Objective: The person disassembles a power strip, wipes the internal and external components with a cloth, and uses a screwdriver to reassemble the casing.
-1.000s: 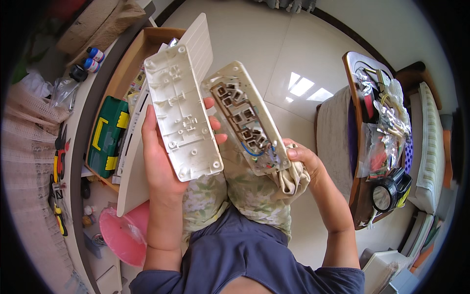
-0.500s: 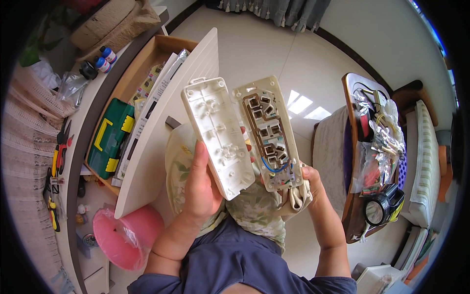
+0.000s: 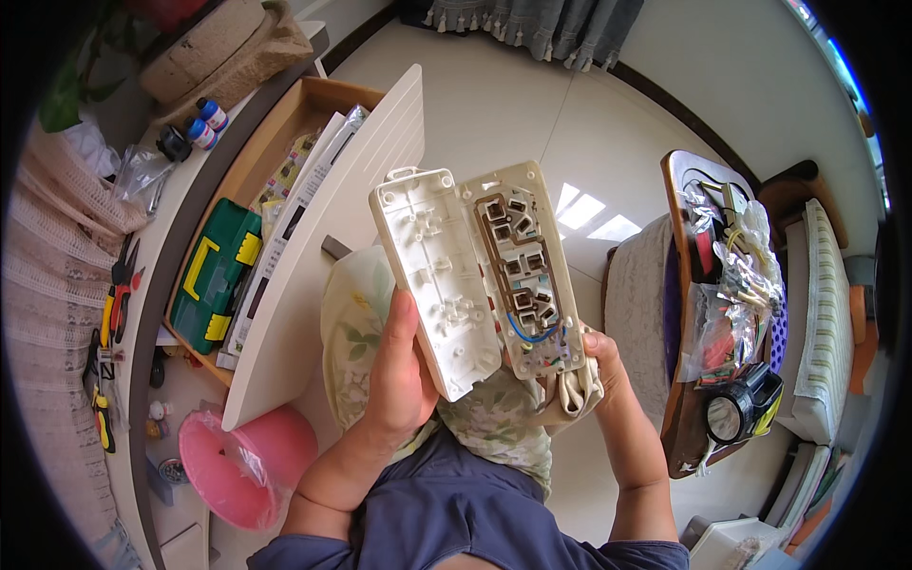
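Note:
My left hand [image 3: 400,373] grips the lower end of a cream plastic cover [image 3: 432,277] from an opened power strip, its ribbed inner side facing me. My right hand [image 3: 598,366] holds the strip's base [image 3: 524,266] from below. That base shows brass socket contacts and blue, green and red wires near its bottom, and its cream cable [image 3: 572,391] is bunched in the same hand. The two halves stand side by side, edges touching, above my lap.
A white cupboard door [image 3: 323,237] stands open at my left, beside a shelf with a green toolbox [image 3: 215,277] and booklets. A pink bin [image 3: 247,465] sits on the floor. At right, a wooden tray [image 3: 679,418] holds bagged parts, wires and a headlamp [image 3: 741,410].
The cover in my left hand has swung right until its edge meets the base. Both halves now stand closer to upright and the view has tilted up.

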{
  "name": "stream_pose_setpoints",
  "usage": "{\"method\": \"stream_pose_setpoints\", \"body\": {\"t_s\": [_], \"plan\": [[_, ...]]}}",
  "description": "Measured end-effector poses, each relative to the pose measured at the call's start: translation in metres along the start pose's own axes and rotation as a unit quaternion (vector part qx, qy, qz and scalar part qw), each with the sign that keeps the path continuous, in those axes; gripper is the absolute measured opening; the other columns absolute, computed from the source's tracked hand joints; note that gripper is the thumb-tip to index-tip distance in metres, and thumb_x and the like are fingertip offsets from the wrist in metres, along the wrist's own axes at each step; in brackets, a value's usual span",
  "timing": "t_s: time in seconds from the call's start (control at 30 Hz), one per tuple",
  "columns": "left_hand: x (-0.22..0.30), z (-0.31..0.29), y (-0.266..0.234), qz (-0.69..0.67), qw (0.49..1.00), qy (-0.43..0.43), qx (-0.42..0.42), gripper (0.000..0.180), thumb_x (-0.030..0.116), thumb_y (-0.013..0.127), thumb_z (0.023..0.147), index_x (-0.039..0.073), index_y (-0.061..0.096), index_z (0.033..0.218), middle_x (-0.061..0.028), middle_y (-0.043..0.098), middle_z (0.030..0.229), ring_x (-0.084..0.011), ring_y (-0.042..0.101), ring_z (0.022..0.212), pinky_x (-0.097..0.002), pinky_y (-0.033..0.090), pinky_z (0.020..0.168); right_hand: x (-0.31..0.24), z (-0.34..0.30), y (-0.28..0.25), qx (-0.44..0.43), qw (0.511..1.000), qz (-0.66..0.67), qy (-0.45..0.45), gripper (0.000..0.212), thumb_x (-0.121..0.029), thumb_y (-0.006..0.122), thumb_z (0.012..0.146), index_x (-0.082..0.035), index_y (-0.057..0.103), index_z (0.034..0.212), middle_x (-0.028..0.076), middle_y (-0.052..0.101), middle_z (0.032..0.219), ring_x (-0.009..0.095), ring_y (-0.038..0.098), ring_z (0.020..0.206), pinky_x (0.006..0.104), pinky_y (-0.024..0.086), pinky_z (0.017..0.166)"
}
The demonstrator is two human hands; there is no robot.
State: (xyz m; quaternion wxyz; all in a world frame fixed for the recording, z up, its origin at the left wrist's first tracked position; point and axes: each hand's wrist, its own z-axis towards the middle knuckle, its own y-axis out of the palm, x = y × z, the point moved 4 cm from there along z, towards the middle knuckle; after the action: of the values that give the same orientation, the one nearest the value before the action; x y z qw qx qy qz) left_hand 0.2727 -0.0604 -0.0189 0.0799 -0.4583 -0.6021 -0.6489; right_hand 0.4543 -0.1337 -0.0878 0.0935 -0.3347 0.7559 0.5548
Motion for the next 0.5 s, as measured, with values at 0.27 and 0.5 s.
{"method": "stream_pose_setpoints", "body": {"t_s": [0.27,0.5], "plan": [[-0.004,0.002,0.004,0.018,1.000,-0.007,-0.007,0.060,0.044,0.035,0.100,0.001,0.029,0.142,-0.0137,0.046,0.136,-0.0236,0.049,0.122,-0.0386,0.039,0.102,0.002,-0.002,-0.005,0.008,1.000,0.019,0.004,0.064,-0.031,0.067,0.069,0.011,0.053,0.115,0.020,0.064,0.100,0.025,0.066,0.085,0.0327,0.056,0.078],[-0.010,0.020,0.025,0.097,0.993,0.025,-0.065,0.056,0.037,0.035,0.101,0.001,0.025,0.143,-0.0116,0.043,0.137,-0.0187,0.042,0.126,-0.0332,0.034,0.105,-0.019,-0.010,0.002,0.020,0.998,-0.047,-0.042,0.072,-0.033,0.071,0.070,0.011,0.048,0.122,0.019,0.062,0.109,0.023,0.065,0.092,0.0321,0.054,0.083]]}}
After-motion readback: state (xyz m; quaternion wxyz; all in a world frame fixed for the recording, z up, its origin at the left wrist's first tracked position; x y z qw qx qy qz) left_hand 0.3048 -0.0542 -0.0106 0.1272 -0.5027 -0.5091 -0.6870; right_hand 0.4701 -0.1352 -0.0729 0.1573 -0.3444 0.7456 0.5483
